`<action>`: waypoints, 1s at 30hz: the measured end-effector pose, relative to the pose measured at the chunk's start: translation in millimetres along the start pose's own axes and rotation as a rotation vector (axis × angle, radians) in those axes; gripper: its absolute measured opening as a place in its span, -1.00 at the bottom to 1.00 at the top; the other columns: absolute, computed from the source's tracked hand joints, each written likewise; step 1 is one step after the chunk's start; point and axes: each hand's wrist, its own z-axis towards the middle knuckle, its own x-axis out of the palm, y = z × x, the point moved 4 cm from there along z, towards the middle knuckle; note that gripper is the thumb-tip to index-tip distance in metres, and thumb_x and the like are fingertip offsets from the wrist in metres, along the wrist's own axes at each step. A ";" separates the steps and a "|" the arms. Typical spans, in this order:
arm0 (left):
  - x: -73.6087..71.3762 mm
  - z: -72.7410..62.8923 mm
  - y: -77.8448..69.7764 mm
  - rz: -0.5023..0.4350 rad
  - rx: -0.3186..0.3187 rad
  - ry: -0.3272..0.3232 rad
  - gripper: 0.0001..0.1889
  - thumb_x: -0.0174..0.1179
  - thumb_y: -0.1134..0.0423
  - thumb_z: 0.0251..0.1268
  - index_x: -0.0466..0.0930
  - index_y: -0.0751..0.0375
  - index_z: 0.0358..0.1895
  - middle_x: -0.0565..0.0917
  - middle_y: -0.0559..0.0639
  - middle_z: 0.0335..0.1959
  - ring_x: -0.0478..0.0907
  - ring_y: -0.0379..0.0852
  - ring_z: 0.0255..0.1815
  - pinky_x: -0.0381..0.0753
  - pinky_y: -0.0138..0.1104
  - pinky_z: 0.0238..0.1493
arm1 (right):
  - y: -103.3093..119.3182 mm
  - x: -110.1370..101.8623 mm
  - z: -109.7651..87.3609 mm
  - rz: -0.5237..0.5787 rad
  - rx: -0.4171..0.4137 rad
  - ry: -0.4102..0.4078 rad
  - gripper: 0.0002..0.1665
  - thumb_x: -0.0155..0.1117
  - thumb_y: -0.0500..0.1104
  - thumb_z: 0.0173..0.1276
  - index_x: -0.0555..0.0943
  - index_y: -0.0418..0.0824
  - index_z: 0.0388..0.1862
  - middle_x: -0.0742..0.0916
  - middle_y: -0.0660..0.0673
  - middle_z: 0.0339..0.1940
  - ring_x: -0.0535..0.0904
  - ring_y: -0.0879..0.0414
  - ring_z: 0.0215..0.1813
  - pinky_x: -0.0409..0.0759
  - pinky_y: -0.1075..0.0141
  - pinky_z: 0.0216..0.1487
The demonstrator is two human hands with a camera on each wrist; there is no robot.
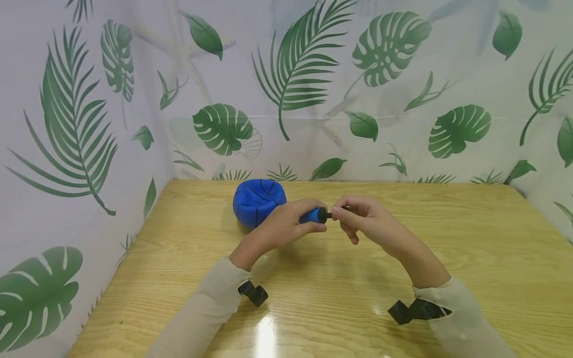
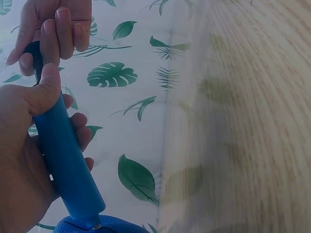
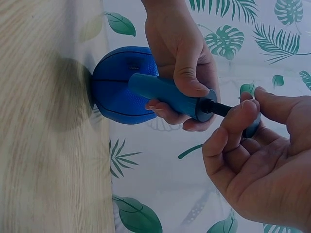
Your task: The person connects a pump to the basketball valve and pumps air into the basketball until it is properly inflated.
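A blue ball (image 1: 252, 204) with black lines sits on the table, its top dented in. My left hand (image 1: 286, 223) wraps around the blue barrel of a hand pump (image 3: 165, 94). The barrel's far end points at the ball (image 2: 104, 225), and a small metal bit shows between them in the left wrist view. Whether it goes into the ball I cannot tell. With thumb and fingers, my right hand (image 1: 369, 221) pinches the pump's black handle (image 3: 251, 127). A short length of black rod (image 3: 217, 108) shows between handle and barrel.
The wooden table (image 1: 313, 298) spreads under both arms. Behind it and at the sides hangs a white cloth (image 1: 309, 149) printed with green leaves. A black wrist camera (image 1: 254, 293) is strapped over the left sleeve, another (image 1: 416, 311) over the right.
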 end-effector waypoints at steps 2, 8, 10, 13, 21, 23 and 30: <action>-0.4 0.1 -0.8 0.000 0.002 0.000 -0.55 0.19 -0.08 0.48 0.51 -0.04 0.32 0.66 -0.09 0.20 0.62 -0.12 0.15 0.61 -0.16 0.20 | 0.4 -0.2 -0.2 -0.004 -0.012 0.000 -0.77 0.05 -0.13 0.65 0.59 -0.21 -0.17 0.50 0.00 -0.62 0.43 0.09 -0.62 0.53 0.22 -0.42; -0.3 0.7 -1.7 -0.006 -0.001 0.005 -0.54 0.18 -0.07 0.49 0.50 0.01 0.33 0.65 -0.07 0.21 0.61 -0.10 0.17 0.61 -0.14 0.22 | 2.0 -0.4 -0.5 -0.009 -0.023 -0.003 -0.77 0.05 -0.14 0.65 0.59 -0.21 -0.17 0.50 -0.02 -0.61 0.43 0.05 -0.61 0.53 0.21 -0.41; 0.1 0.6 -1.4 -0.008 0.001 0.005 -0.54 0.19 -0.06 0.49 0.50 0.02 0.33 0.65 -0.07 0.20 0.61 -0.10 0.16 0.61 -0.14 0.21 | 2.1 -0.2 -0.5 -0.008 -0.022 -0.002 -0.77 0.06 -0.14 0.65 0.59 -0.21 -0.17 0.50 -0.02 -0.62 0.43 0.06 -0.61 0.53 0.21 -0.41; 0.4 0.1 -1.2 -0.007 0.003 0.004 -0.55 0.19 -0.05 0.49 0.51 0.01 0.32 0.65 -0.07 0.20 0.62 -0.10 0.16 0.61 -0.14 0.21 | 1.8 0.4 -0.4 -0.004 -0.019 0.000 -0.78 0.06 -0.14 0.65 0.59 -0.22 -0.17 0.50 -0.02 -0.62 0.42 0.08 -0.62 0.53 0.22 -0.42; 2.7 0.4 -1.0 -0.002 -0.006 0.004 -0.56 0.20 -0.05 0.49 0.51 -0.02 0.31 0.66 -0.08 0.19 0.62 -0.11 0.16 0.60 -0.15 0.21 | -0.8 1.2 -0.4 0.003 0.008 -0.003 -0.75 0.05 -0.11 0.65 0.57 -0.25 -0.16 0.49 -0.01 -0.61 0.42 0.10 -0.61 0.54 0.23 -0.43; 4.1 0.6 -1.4 0.007 -0.006 0.000 -0.56 0.20 -0.05 0.48 0.50 -0.01 0.32 0.67 -0.08 0.18 0.62 -0.12 0.16 0.60 -0.15 0.22 | -1.0 1.9 -0.2 0.005 0.008 0.000 -0.74 0.06 -0.11 0.65 0.57 -0.26 -0.17 0.49 -0.01 -0.62 0.42 0.10 -0.61 0.54 0.22 -0.42; 10.3 1.9 -6.2 0.039 0.044 -0.009 -0.59 0.20 0.00 0.49 0.51 0.00 0.30 0.69 -0.10 0.12 0.63 -0.17 0.05 0.60 -0.24 0.10 | -7.0 8.9 2.9 -0.020 0.010 0.030 -0.70 0.06 -0.12 0.65 0.54 -0.35 -0.16 0.47 -0.05 -0.60 0.43 -0.02 -0.59 0.55 0.21 -0.38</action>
